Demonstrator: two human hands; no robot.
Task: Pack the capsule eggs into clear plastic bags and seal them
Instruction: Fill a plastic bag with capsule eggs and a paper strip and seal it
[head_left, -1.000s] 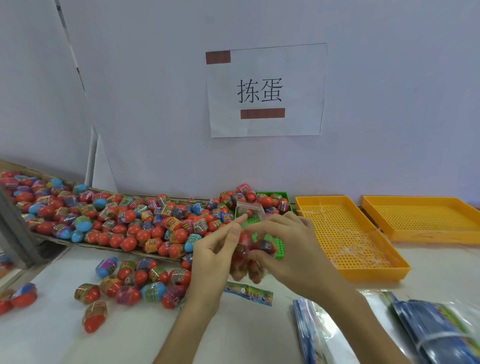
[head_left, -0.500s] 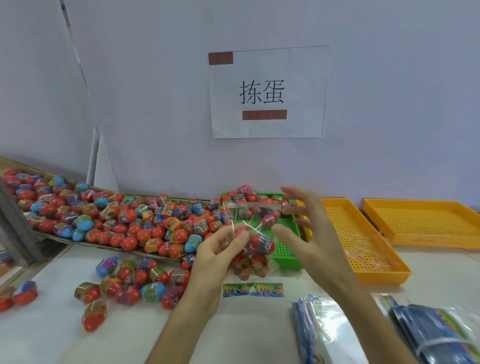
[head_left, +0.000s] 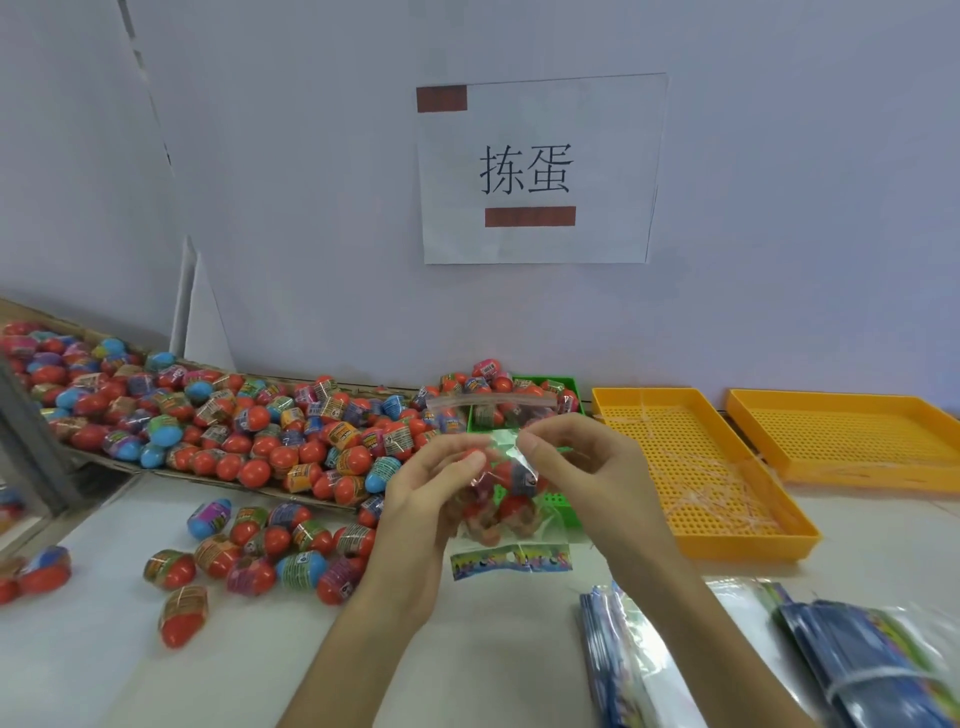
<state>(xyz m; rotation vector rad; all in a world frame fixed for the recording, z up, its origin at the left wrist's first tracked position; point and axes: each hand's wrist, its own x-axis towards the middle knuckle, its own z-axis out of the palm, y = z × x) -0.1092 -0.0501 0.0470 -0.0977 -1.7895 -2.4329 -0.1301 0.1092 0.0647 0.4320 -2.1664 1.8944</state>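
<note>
- both hands up front, mid-frame, holding a clear bag (head_left: 511, 499) w/ eggs inside; bag's off the table (head_left: 260, 665), printed strip along its bottom edge
- left hand (head_left: 421, 499) grips the bag's left side, thumb & fingers curled onto the plastic; can't see how far the fingers wrap behind
- right hand (head_left: 587, 467) pinches the plastic near the top-middle w/ thumb + forefinger; other fingers loosely curled
- bag's zip strip (head_left: 493, 401) sits above the hands, roughly level; whether it's pressed closed = can't tell, plastic's too see-thru & glary
- eggs in bag (head_left: 511, 480): a few red ones, exact count unclear, hands cover part
- big egg pile (head_left: 249, 421) on a cardboard tray at left, cut off at frame edge; loose eggs (head_left: 270, 551) on the table near the left wrist
- green tray (head_left: 561, 387) mostly hidden behind bag & hands; eggs in its far end
- 2 yellow trays (head_left: 691, 467), (head_left: 852, 431) at right, 2nd one cut off
- bag stacks (head_left: 779, 660) bottom right, blurry, partly out of frame
- paper sign (head_left: 535, 171) on the wall
</note>
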